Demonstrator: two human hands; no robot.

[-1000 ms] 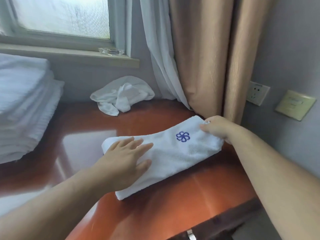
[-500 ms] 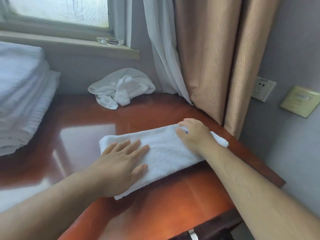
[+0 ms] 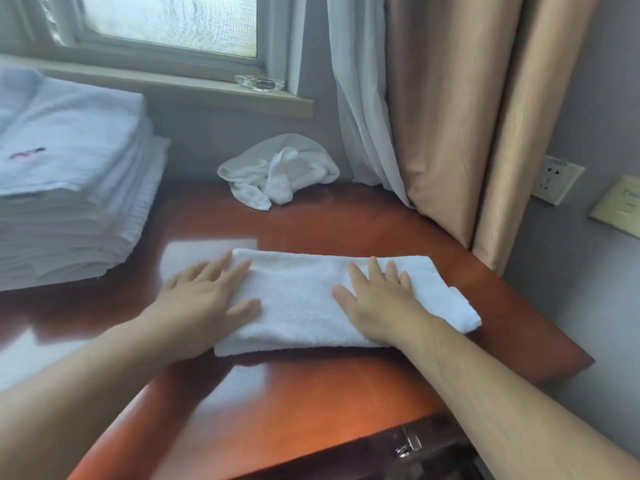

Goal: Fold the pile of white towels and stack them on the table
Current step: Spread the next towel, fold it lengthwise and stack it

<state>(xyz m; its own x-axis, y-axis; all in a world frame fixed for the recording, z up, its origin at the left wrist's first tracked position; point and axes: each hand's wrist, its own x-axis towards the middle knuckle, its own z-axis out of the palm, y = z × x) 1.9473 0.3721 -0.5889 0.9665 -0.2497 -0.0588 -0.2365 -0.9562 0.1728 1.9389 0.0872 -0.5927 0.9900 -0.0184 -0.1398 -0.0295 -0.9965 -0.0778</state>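
A white towel point(image 3: 304, 299) lies folded into a long strip on the glossy red-brown table point(image 3: 311, 393). My left hand point(image 3: 207, 306) presses flat on its left end, fingers straight and spread. My right hand point(image 3: 377, 299) lies flat on the right half, fingers straight too. A crumpled white towel point(image 3: 277, 171) sits at the back of the table, under the window sill. A tall stack of folded white towels point(image 3: 69, 188) stands at the left.
Beige curtains point(image 3: 467, 116) and a white sheer curtain point(image 3: 360, 98) hang at the back right, touching the table's rim. A glass ashtray point(image 3: 259, 83) rests on the window sill. A wall socket point(image 3: 554, 180) and a switch plate point(image 3: 620, 206) are on the right wall.
My right hand let go of the towel's far right corner after folding it over, hiding the blue logo, and now lies flat. The left hand stayed pressed on the left end.
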